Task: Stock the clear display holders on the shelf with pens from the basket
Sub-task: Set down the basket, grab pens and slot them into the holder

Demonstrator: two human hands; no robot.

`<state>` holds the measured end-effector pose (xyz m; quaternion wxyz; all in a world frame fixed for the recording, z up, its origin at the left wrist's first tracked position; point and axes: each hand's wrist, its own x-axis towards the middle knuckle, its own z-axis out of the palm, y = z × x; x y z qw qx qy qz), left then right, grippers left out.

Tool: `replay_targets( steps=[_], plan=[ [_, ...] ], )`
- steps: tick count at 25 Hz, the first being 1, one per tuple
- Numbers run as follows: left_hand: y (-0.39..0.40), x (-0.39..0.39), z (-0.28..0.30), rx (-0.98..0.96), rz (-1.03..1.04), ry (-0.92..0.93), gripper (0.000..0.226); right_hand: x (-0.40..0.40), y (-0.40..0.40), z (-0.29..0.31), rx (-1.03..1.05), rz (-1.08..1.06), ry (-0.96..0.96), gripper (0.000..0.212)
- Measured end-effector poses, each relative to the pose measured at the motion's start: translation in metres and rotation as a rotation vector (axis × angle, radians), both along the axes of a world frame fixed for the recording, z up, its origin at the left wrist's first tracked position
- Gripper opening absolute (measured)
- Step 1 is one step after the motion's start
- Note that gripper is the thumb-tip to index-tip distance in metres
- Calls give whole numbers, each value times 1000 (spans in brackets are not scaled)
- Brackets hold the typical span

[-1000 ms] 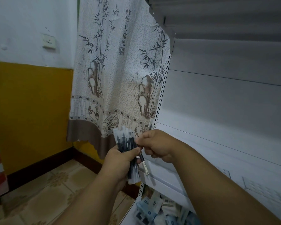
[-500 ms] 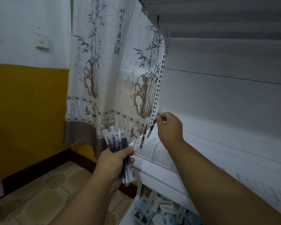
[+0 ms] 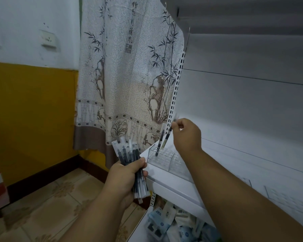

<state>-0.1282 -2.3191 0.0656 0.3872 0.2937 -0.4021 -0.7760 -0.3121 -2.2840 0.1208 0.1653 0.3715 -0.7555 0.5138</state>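
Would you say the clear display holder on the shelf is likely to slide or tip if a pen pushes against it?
The clear display holder looks like thin plastic, nearly empty with one pen standing in it, so probably light and apt to slide on the smooth white shelf. It sits low and wide, so tipping seems unlikely. The right hand lowers another pen.

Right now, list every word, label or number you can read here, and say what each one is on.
"ZEA": partly readable on a blue-and-white packet on the lower shelf; the rest is cut off.
Brushed characters and a seal stamp on the bamboo curtain: too stylised and blurred to read.
Print on the pen held by the right hand: too small to read.
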Motion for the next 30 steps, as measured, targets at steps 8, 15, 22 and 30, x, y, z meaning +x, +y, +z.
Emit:
replay_targets(
  steps=[8, 15, 22, 30],
  plan=[
    [-2, -4, -6, 41, 6, -13, 11, 1, -4, 1, 44, 14, 52, 17],
    [-1, -2, -11, 56, 5, -14, 14, -2, -7, -13, 220, -4, 68, 23],
    [-2, 4, -8, 69, -15, 1, 13, 0, -10, -14, 366, -52, -21, 28],
    [15, 5, 1, 63, -134, 40, 14, 59, 9, 2, 599, 512, -513, 38]
  ],
)
